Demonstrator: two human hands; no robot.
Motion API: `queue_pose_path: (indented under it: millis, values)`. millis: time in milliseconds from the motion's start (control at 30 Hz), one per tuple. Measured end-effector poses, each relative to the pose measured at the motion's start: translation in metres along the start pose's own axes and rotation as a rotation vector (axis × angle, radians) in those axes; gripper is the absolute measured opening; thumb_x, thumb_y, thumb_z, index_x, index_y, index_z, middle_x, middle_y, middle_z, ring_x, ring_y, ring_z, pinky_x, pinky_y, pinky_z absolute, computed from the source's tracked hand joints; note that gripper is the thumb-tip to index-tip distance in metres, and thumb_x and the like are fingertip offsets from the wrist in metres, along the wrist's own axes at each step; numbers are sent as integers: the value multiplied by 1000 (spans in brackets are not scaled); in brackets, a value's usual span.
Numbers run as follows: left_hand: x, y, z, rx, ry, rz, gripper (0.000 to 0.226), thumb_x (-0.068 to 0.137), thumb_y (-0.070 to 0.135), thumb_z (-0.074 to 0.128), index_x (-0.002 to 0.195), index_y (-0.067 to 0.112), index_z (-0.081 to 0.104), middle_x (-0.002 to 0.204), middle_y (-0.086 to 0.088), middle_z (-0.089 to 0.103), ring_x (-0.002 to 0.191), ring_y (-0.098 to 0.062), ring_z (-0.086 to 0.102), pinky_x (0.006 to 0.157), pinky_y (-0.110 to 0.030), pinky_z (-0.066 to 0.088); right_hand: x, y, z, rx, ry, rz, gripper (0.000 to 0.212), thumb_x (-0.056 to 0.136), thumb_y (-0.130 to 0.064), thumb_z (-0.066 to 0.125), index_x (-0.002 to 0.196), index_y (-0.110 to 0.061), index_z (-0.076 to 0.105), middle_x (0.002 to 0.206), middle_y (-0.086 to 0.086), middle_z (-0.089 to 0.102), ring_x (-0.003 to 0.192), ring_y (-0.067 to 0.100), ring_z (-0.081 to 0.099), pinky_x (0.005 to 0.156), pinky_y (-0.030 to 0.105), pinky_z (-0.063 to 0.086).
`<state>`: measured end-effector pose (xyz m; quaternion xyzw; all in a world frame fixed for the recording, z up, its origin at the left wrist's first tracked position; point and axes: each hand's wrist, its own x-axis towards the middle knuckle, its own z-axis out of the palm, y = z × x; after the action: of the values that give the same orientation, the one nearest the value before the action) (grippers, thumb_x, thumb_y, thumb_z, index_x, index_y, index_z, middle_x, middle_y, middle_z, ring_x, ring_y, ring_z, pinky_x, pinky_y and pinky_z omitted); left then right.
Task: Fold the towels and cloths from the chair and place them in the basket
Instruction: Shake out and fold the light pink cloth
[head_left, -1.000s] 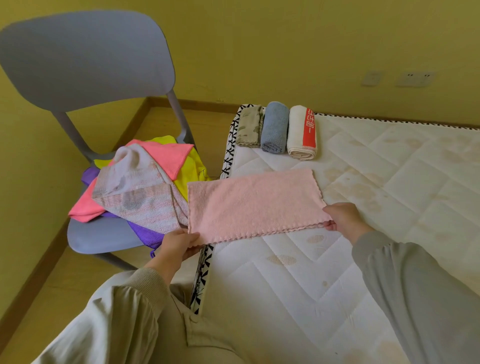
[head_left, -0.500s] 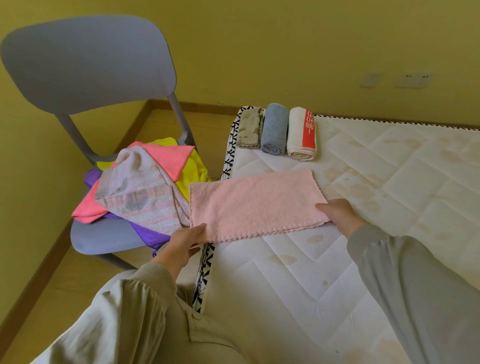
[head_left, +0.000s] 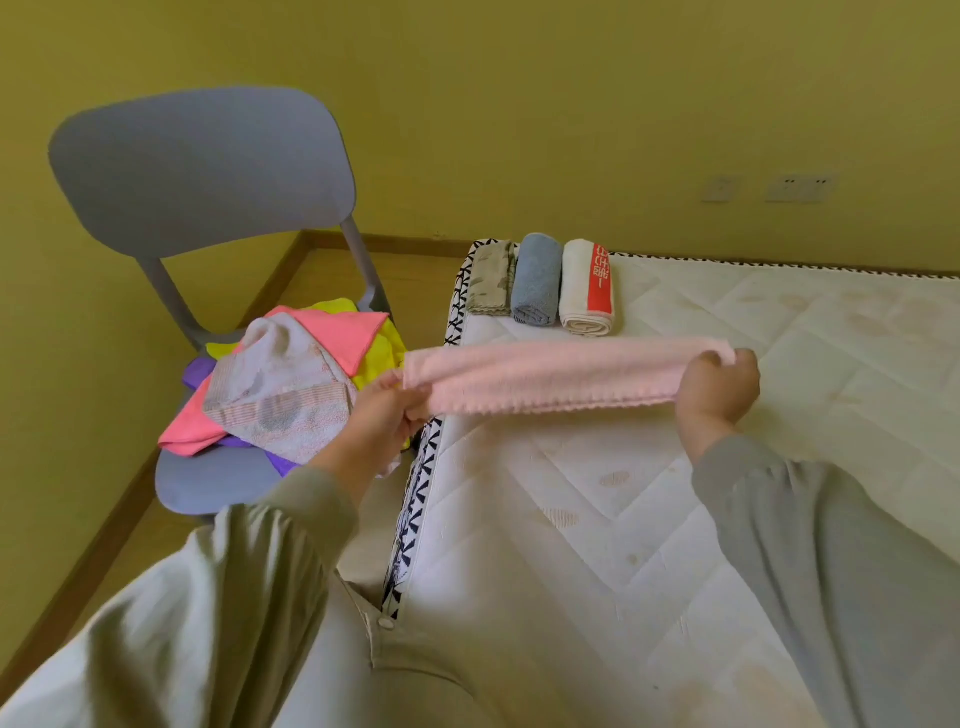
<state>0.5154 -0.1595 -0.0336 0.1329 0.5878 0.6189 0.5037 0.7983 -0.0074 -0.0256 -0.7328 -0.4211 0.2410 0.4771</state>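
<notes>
A pale pink towel (head_left: 561, 375) is stretched as a narrow folded band above the mattress (head_left: 649, 493). My left hand (head_left: 387, 410) pinches its left end over the mattress edge. My right hand (head_left: 719, 384) grips its right end. On the grey chair (head_left: 202, 171) at the left lies a loose pile of cloths (head_left: 291, 384): pink, yellow, purple and a striped white one on top. Three folded towels sit at the mattress's far left corner: a beige patterned one (head_left: 491, 278), a blue one (head_left: 537, 278) and a white one with a red band (head_left: 587, 286). No basket is in view.
The mattress lies on a wooden floor (head_left: 405, 270), against a yellow wall with two sockets (head_left: 800, 187). The chair stands close beside its left edge. My grey sleeves fill the lower part of the view.
The pink towel lay flat on the mattress as a wide rectangle. Both hands have lifted its near edge and folded it over, so it is now a narrow band held taut.
</notes>
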Motion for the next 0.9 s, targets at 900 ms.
queue_pose_path:
  millis: [900]
  values:
    - [36,-77,-9,811,292,-38,43,93,17,52,134,8,44,122,-12,57,108,-32,55,77,-30,40,8,79,37,-719,-336,6,45,88,-24,51,126,0,43,135,20,42,127,35,36,103,42,32]
